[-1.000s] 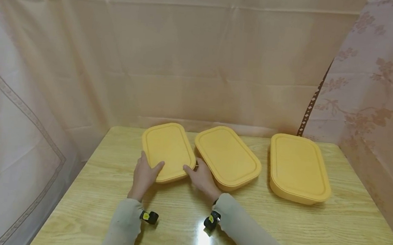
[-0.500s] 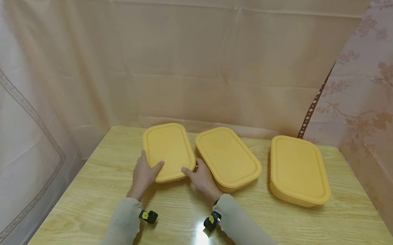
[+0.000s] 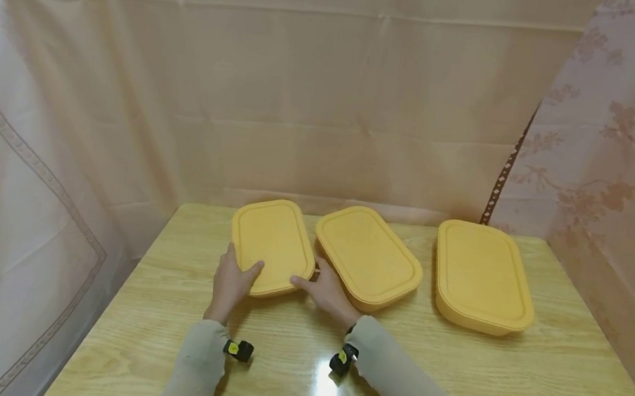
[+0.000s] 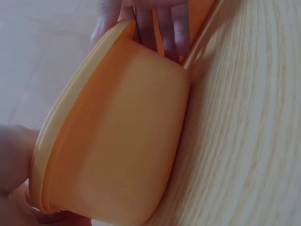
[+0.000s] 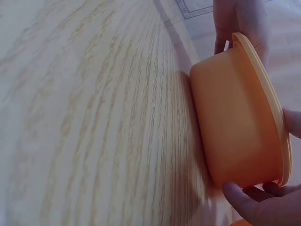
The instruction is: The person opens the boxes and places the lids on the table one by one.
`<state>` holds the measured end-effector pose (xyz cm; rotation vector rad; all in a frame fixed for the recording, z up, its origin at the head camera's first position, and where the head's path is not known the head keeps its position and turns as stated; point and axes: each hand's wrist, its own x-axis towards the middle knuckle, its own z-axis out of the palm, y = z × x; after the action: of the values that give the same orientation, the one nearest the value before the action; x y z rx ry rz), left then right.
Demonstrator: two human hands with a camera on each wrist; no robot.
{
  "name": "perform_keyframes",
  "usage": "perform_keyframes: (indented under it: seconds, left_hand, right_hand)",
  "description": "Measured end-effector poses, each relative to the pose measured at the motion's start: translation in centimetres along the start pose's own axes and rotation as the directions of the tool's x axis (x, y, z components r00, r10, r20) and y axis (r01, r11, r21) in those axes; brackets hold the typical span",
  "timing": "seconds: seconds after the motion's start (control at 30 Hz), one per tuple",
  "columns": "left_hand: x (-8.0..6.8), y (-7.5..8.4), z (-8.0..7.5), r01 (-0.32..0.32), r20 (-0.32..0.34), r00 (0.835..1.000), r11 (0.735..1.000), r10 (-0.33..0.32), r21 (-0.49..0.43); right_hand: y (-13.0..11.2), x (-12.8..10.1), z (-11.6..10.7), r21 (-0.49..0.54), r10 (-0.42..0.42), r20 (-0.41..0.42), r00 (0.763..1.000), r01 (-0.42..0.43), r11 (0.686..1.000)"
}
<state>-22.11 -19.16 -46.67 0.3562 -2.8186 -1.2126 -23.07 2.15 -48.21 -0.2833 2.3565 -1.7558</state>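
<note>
Cloth (image 3: 327, 97) backs the worktop (image 3: 478, 373). Left hand (image 3: 231, 282) and right hand (image 3: 328, 288) grip the left box (image 3: 273, 238); rightward drift could bump the middle box (image 3: 369, 254).

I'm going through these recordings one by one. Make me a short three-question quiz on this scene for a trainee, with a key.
1. How many yellow lidded containers show in the head view?
2. True or false: the person's left grip and right grip are both on the leftmost container.
3. Which lies farthest from the right grip: A) the leftmost container, B) the middle container, C) the rightmost container?

Key:
1. Three.
2. True; both wrist views show it held from two sides.
3. C.
</note>
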Motion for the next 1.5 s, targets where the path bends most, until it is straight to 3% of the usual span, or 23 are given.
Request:
perform_keyframes:
  seconds: [1.5]
  left_hand:
    - [0.5,-0.1,-0.33,0.045,0.002,0.999,0.994,-0.045,-0.095]
  right_hand:
    - [-0.02,-0.31,0.17,0.077,0.045,-0.023,0.999,-0.043,0.996]
